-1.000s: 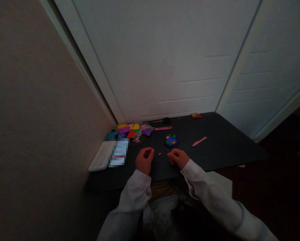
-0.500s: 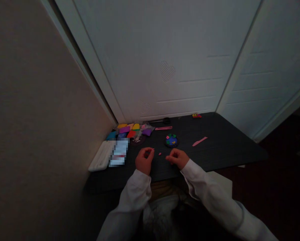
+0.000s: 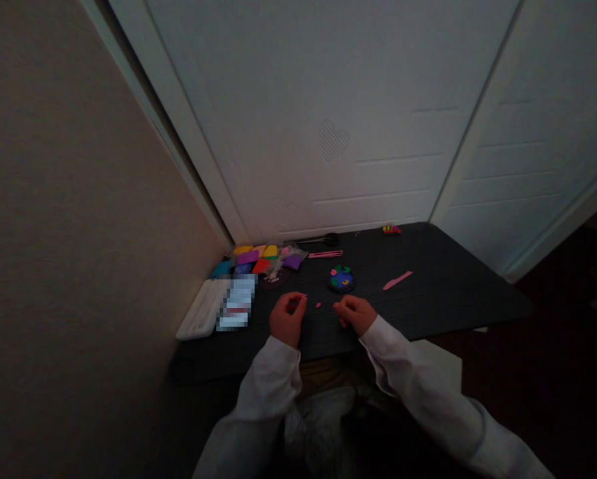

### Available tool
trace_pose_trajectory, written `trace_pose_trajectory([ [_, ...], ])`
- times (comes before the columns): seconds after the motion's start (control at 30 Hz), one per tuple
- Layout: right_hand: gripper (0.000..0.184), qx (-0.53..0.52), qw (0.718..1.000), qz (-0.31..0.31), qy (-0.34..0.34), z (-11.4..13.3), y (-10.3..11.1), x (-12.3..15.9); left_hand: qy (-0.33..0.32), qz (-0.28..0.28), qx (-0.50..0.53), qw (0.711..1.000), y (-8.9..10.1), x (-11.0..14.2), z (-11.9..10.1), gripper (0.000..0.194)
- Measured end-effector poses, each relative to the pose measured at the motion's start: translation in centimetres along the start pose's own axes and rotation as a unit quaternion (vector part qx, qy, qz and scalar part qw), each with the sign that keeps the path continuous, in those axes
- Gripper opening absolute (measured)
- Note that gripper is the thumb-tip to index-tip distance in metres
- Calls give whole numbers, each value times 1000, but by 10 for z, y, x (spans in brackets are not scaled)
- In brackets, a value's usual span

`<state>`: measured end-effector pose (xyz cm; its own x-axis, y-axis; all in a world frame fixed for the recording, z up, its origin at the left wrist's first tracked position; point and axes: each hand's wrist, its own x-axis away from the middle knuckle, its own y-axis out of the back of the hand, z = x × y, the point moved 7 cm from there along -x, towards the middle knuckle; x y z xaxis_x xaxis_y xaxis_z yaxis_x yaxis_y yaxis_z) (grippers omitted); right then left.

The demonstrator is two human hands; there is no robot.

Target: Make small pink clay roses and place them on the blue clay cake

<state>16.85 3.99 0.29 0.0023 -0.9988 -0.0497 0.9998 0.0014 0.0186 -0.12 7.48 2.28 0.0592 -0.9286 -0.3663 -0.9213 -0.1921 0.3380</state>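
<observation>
Left hand [image 3: 287, 319]: thumb and forefinger brought together, a tiny pink bit [image 3: 305, 296] pinched at the tips, rest of the fingers curled. Right hand [image 3: 357, 315]: fingers bent inward, knuckles up; cannot tell whether the tips meet or have anything between them. The two hands stand apart over the near part of a black table [image 3: 458, 283].

Between them, on the tabletop, a small pink lump [image 3: 318, 305], touched by neither hand. Just beyond the right hand, a round blue piece [image 3: 342, 279] with a dark rim, bearing green, yellow and pink shapes.

Farther right, a pink knife-shaped tool [image 3: 398, 281], lying aslant. Behind the blue piece, slim pink tweezers [image 3: 326, 254]; behind those, dark-handled scissors [image 3: 331, 240]. Left of the tweezers, a heap of coloured packets [image 3: 248, 258], with a dark disc [image 3: 274, 279] carrying small pale bits in front. Far left, a white tray [image 3: 203, 311] beside a pixelated sheet [image 3: 237, 303]. Back edge, right of centre: a small multicoloured object [image 3: 391, 230], too small to identify
</observation>
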Motion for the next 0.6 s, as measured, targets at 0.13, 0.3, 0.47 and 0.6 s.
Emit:
trace_pose_trajectory([
  [0.13,32,5,1000,-6,0,0,2,-1,2,2,2,1000,-1,0,2,23],
  [0.3,28,-1,1000,-1,-11,-1,0,-1,4,4,3,1000,-3,-1,3,22],
  [0.47,25,-11,1000,5,-13,-2,-2,-2,7,3,2,1000,-2,0,4,23],
  [0.6,29,-17,1000,8,-9,-2,-2,-1,7,2,1,1000,-2,0,3,23],
])
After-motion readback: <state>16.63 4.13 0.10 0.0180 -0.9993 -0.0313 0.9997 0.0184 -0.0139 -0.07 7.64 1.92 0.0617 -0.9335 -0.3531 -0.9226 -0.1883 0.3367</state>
